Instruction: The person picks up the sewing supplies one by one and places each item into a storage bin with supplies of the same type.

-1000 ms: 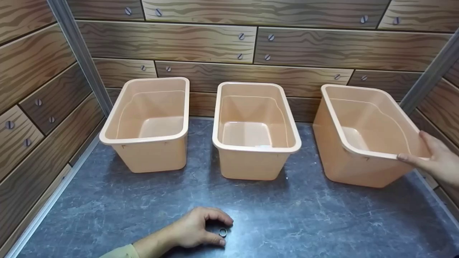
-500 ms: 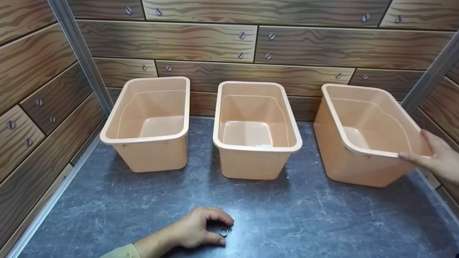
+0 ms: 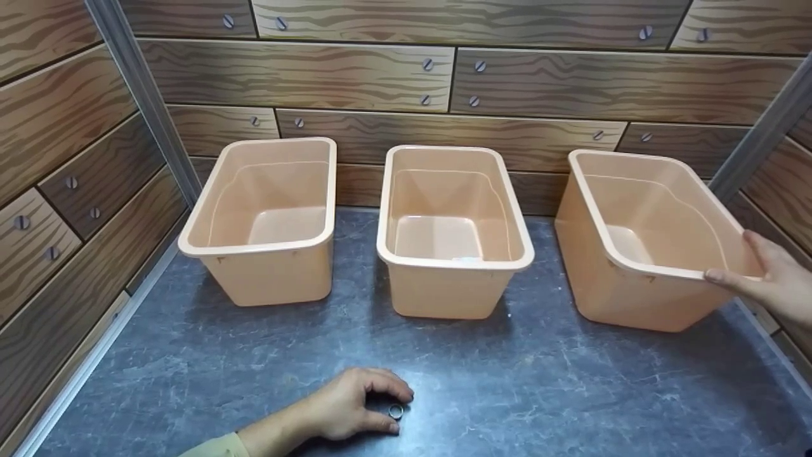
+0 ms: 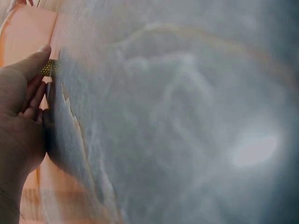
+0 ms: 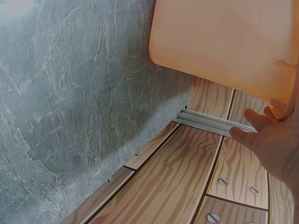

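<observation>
A small dimpled metal ring stands on the dark table near the front. In the left wrist view this ring looks gold, with rows of dots. My left hand rests on the table around it, thumb and fingers loosely curved. The thumb is close to the ring or touches it; a gap shows between ring and forefinger. At the far right my right hand grips the rim of the right peach-coloured plastic tub, thumb over the near edge. The other fingers are partly hidden by the tub wall.
Two matching tubs, the left tub and the middle tub, stand along the back. A small pale patch shows at the middle tub's inner front. Wood-print walls with metal corner posts enclose the marbled table.
</observation>
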`<state>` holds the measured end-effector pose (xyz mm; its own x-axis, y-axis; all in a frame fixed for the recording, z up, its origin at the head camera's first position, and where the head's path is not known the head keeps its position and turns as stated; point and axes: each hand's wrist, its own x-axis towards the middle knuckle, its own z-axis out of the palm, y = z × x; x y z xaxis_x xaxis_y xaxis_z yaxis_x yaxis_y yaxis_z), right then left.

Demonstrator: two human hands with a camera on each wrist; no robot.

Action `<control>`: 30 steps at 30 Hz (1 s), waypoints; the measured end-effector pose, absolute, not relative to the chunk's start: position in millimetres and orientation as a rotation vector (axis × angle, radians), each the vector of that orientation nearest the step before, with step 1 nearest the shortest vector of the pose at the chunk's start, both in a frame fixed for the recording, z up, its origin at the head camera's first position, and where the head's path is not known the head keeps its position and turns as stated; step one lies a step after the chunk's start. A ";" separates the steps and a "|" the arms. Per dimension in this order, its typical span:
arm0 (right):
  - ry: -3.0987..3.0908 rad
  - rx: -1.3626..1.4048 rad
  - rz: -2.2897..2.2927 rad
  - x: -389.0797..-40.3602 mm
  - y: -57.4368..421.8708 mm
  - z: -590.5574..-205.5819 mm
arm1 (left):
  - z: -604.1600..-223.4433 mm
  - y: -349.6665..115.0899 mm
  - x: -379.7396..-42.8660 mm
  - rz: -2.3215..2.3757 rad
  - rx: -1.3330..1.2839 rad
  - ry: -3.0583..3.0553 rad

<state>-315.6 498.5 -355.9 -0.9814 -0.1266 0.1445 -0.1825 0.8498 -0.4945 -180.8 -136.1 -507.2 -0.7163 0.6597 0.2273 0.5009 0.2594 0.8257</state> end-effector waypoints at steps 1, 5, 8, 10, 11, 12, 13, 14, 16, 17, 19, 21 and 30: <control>-2.917 0.247 0.799 -316.0 498.9 -356.2 | -507.2 -136.1 -180.6 1.451 1.100 2.358; -2.912 0.242 0.792 -317.2 500.7 -357.3 | -507.8 -136.0 -180.5 1.453 1.131 2.362; -2.926 0.231 0.800 -317.2 501.2 -357.3 | -508.2 -136.1 -180.8 1.444 1.147 2.368; -2.938 0.222 0.802 -316.9 501.1 -356.9 | -508.4 -136.0 -181.0 1.440 1.137 2.365; -2.945 0.216 0.801 -316.7 501.0 -356.7 | -508.6 -136.0 -181.0 1.438 1.132 2.365; -2.949 0.212 0.799 -316.6 500.9 -356.6 | -508.6 -136.0 -181.0 1.436 1.128 2.366; -2.949 0.212 0.796 -316.4 500.5 -356.4 | -508.5 -136.0 -180.9 1.438 1.123 2.365; -2.948 0.213 0.795 -316.3 500.2 -356.3 | -508.6 -136.0 -180.9 1.444 1.114 2.360; -2.939 0.223 0.794 -316.2 499.6 -356.3 | -508.4 -136.0 -180.9 1.453 1.100 2.355; -2.935 0.225 0.797 -316.1 499.3 -356.5 | -508.3 -136.1 -180.8 1.453 1.100 2.361; -2.927 0.229 0.795 -316.0 498.5 -356.9 | -508.0 -136.3 -180.8 1.450 1.098 2.372; -2.920 0.226 0.792 -315.7 498.0 -357.2 | -507.9 -136.5 -180.8 1.440 1.091 2.385; -2.876 0.231 0.786 -316.8 497.9 -360.3 | -506.6 -137.2 -179.8 1.414 1.002 2.395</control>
<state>-316.8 497.9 -360.3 -0.9767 -0.1081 0.1856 -0.1875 0.8506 -0.4913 -179.8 -137.2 -506.6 -0.7554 0.6323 0.1722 0.4562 0.3187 0.8308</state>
